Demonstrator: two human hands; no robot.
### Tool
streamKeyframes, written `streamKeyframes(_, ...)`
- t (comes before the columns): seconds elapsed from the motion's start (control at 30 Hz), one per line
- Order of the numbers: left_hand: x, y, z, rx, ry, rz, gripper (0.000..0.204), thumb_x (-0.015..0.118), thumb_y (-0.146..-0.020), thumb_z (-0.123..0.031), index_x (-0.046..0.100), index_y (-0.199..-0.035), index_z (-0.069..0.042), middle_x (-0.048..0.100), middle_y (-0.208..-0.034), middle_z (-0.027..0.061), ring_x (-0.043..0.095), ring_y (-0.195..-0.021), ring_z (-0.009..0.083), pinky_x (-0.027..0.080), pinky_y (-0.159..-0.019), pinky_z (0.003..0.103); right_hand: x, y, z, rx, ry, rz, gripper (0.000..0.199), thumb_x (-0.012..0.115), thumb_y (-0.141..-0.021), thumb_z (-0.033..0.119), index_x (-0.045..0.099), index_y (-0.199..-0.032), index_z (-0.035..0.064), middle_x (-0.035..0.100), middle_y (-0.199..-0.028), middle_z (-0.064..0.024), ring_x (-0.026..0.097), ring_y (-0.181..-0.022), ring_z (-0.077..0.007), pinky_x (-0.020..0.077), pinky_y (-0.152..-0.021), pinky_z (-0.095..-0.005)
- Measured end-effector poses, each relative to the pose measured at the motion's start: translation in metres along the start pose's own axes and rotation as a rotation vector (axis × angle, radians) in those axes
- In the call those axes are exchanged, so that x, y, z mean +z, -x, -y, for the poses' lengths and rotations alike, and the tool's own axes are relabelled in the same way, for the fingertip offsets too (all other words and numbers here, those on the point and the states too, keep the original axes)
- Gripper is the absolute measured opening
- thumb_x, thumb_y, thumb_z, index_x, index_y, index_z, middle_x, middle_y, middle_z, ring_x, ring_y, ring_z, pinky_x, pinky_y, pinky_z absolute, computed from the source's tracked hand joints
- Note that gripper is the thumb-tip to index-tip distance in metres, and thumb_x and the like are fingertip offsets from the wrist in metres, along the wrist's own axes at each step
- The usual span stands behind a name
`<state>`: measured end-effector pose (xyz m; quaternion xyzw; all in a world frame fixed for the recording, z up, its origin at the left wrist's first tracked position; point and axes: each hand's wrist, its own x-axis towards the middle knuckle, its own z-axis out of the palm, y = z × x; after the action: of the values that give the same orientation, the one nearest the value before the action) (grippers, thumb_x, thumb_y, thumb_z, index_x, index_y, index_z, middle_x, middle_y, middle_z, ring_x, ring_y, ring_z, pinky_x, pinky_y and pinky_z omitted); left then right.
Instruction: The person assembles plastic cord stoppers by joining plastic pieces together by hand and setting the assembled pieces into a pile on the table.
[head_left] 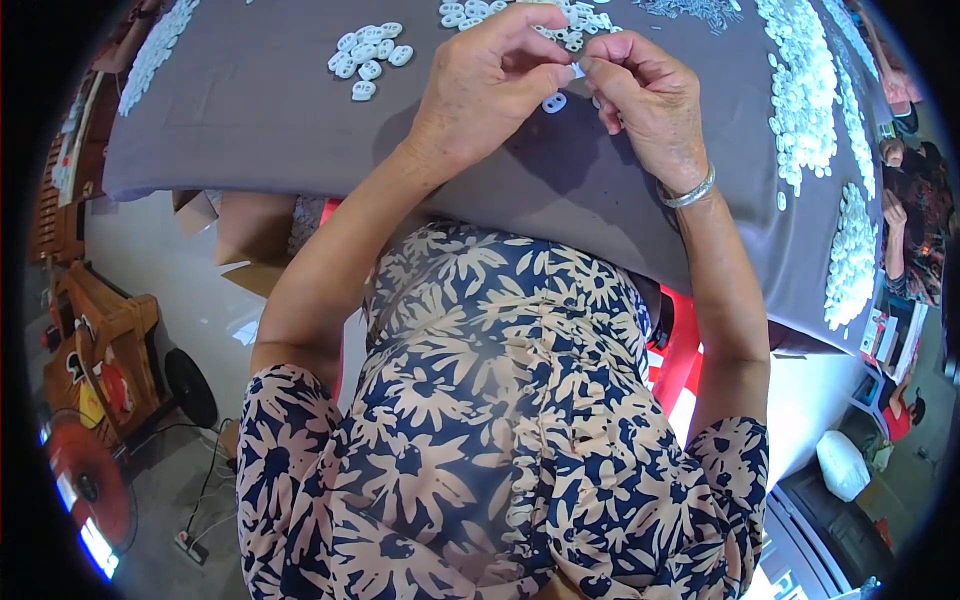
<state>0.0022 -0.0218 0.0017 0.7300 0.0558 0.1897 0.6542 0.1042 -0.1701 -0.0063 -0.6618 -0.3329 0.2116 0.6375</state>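
Left hand (480,95) pinches with thumb and index at a small white piece (577,70); right hand (655,105) meets it from the other side, thumb and index also pinched, remaining fingers curled in. Fingers hide most of the piece, so which hand bears it more can't be told. Two-sided grip probably because the part is tiny and needs steadying. Bracelet (688,190) on right wrist.

Just below the fingertips, one loose two-hole piece (554,103) lies on the cloth-covered table (250,115), well in from the near edge. Behind the hands, a middle heap (590,20) of white pieces, likely kept there for short reach. Toward the left edge, a small cluster (372,45) sits apart, perhaps to avoid mixing. Thin grey bits (695,10) lie further back, between middle heap and right edge. Big white pile (805,90) runs along the right edge, presumably out of the elbows' way.
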Motion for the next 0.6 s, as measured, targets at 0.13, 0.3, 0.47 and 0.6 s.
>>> streamKeyframes(0.13, 0.002, 0.0, 0.007, 0.026, 0.04, 0.05, 0.032, 0.059, -0.086, 0.006, 0.054, -0.117, 0.002, 0.063, -0.087, 0.0026, 0.058, -0.078, 0.0055, 0.048, -0.069, 0.019, 0.002, 0.0, -0.001, 0.054, -0.059, -0.07, 0.009, 0.061, -0.09, 0.012, 0.066, -0.091, 0.0045, 0.055, -0.068, 0.0032, 0.048, -0.053, -0.0016, 0.0377, -0.044, -0.0167)
streamKeyframes(0.3, 0.007, 0.002, 0.016, 0.063, 0.135, -0.015, 0.031, 0.058, -0.087, 0.006, 0.053, -0.117, 0.003, 0.062, -0.087, 0.0017, 0.057, -0.079, 0.0047, 0.047, -0.07, 0.019, 0.006, -0.001, -0.002, 0.075, -0.099, -0.069, 0.009, 0.061, -0.09, 0.012, 0.066, -0.092, 0.005, 0.056, -0.068, 0.0033, 0.048, -0.053, -0.0016, 0.0379, -0.043, -0.0166)
streamKeyframes(0.47, 0.004, -0.001, 0.018, 0.088, 0.148, 0.019, 0.034, 0.057, -0.087, 0.007, 0.052, -0.12, 0.002, 0.06, -0.086, 0.0007, 0.055, -0.078, 0.0038, 0.045, -0.069, 0.018, -0.001, -0.002, 0.001, 0.074, -0.067, -0.013, 0.009, 0.062, -0.091, 0.013, 0.066, -0.092, 0.0049, 0.055, -0.068, 0.0031, 0.048, -0.053, -0.0018, 0.0374, -0.043, -0.0166)
streamKeyframes(0.6, -0.005, -0.005, 0.015, 0.091, 0.129, -0.043, 0.036, 0.055, -0.087, 0.007, 0.05, -0.123, 0.002, 0.058, -0.086, 0.0001, 0.053, -0.076, 0.004, 0.044, -0.066, 0.018, -0.014, -0.009, 0.008, -0.045, -0.109, -0.112, 0.009, 0.062, -0.091, 0.013, 0.062, -0.087, 0.0049, 0.055, -0.066, 0.0018, 0.047, -0.053, -0.0028, 0.037, -0.046, -0.0192)
